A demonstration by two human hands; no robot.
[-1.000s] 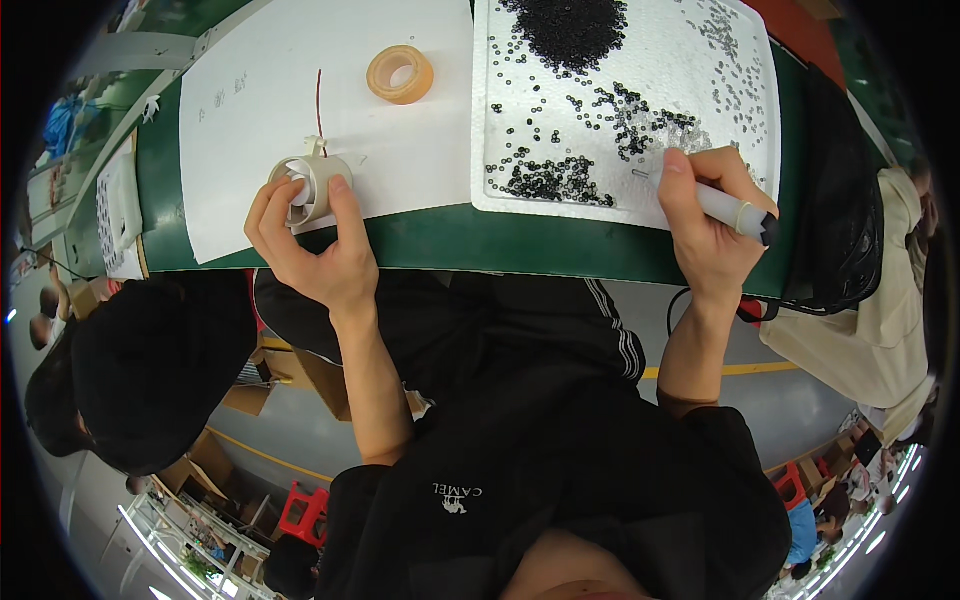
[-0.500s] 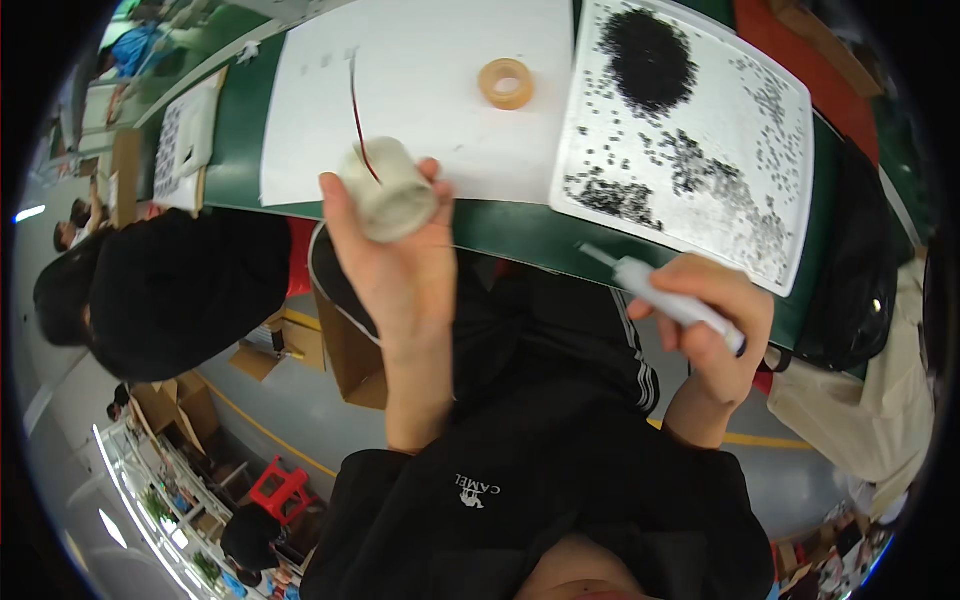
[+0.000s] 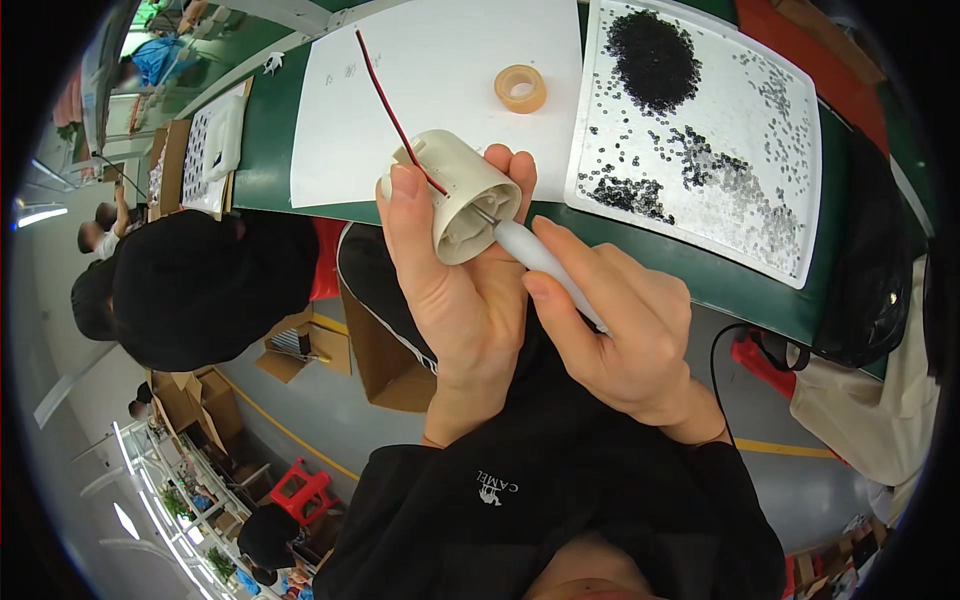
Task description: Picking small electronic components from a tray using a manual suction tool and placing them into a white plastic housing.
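Above the table's near edge, my left hand (image 3: 450, 290) is closed around a cream plastic cylindrical housing (image 3: 465, 180). Its open end faces me, and ribs show inside. A red and black wire (image 3: 385, 100) sticks out from the housing's side toward the far left. My right hand (image 3: 625, 320) grips a screwdriver-like tool with a pale grey handle (image 3: 545, 260). The tool's thin metal shaft (image 3: 484, 215) reaches into the housing's open end, so its tip is hidden.
On the green table (image 3: 262, 150) lies a large white sheet (image 3: 430, 60) with a roll of tan tape (image 3: 520, 89). To the right, a white tray (image 3: 580, 185) bears many small black and clear rings. A black bag (image 3: 870, 270) is at the right edge; a person in black (image 3: 215, 290) sits at left.
My right hand has brought the tool leftward from beside the tray, and its shaft has entered the housing. My left hand has moved slightly right with the housing.
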